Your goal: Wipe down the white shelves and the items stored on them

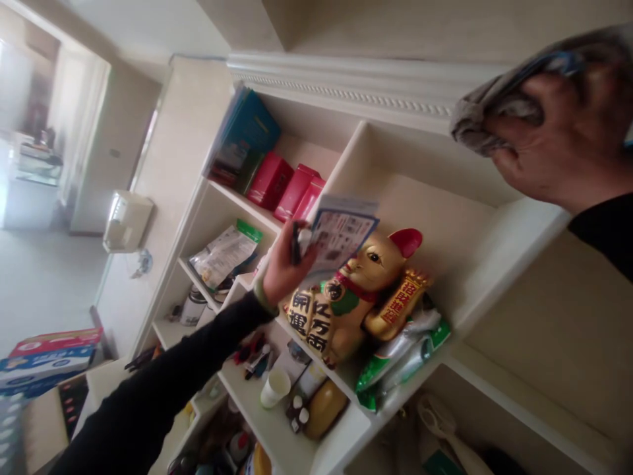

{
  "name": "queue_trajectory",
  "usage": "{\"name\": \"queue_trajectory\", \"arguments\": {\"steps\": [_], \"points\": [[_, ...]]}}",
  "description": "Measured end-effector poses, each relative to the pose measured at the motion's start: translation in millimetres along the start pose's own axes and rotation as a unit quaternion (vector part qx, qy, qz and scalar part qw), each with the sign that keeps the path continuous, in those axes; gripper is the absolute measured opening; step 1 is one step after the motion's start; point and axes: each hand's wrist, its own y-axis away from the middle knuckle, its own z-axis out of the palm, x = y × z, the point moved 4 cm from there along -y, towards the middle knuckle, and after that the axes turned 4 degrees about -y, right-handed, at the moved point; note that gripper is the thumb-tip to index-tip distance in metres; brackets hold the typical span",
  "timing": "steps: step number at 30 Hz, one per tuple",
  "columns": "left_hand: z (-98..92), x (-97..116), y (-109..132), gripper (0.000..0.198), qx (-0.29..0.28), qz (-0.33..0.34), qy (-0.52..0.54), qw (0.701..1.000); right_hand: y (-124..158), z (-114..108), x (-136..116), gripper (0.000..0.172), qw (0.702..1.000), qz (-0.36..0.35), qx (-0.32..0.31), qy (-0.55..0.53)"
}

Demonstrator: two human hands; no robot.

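Observation:
My left hand (287,267) is closed on a printed card (343,234) with a blue border. Small dark and white items show in the same grip, too blurred to name. Behind the card sits a golden lucky cat figurine (341,330), its face partly covered. Up at the right, my right hand (554,138) grips a crumpled grey cloth (475,119) near the cabinet's top moulding (346,89). Whether the cloth touches the moulding I cannot tell. Beside the cat lies a green and silver plastic packet (400,363).
The view is tilted. White shelves hold red boxes (271,181), blue books (247,125), a plastic pouch (225,254), a paper cup (275,387) and small bottles (297,414). A white box-like fixture (128,221) is on the wall at left. Colourful cartons (54,359) stand lower left.

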Motion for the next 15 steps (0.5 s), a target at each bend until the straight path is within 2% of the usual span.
{"name": "queue_trajectory", "arguments": {"steps": [3,5,9,15], "points": [[16.0,-27.3,-60.5,0.034,-0.019,-0.019,0.056,0.998,-21.5,14.5,-13.9,0.051,1.0,0.004,0.006,-0.002],[24.6,-43.7,-80.7,0.035,-0.027,-0.054,0.097,0.993,-39.2,26.6,-25.4,0.054,1.0,-0.003,0.004,-0.01],[28.1,-61.3,-87.2,0.038,-0.029,-0.088,0.145,0.985,-68.3,48.1,-46.7,0.053,0.998,-0.018,0.008,-0.058],[18.4,-57.9,-87.0,0.049,-0.043,-0.108,0.187,0.975,-100.0,64.9,-88.8,0.056,0.995,-0.038,0.01,-0.089]]}}
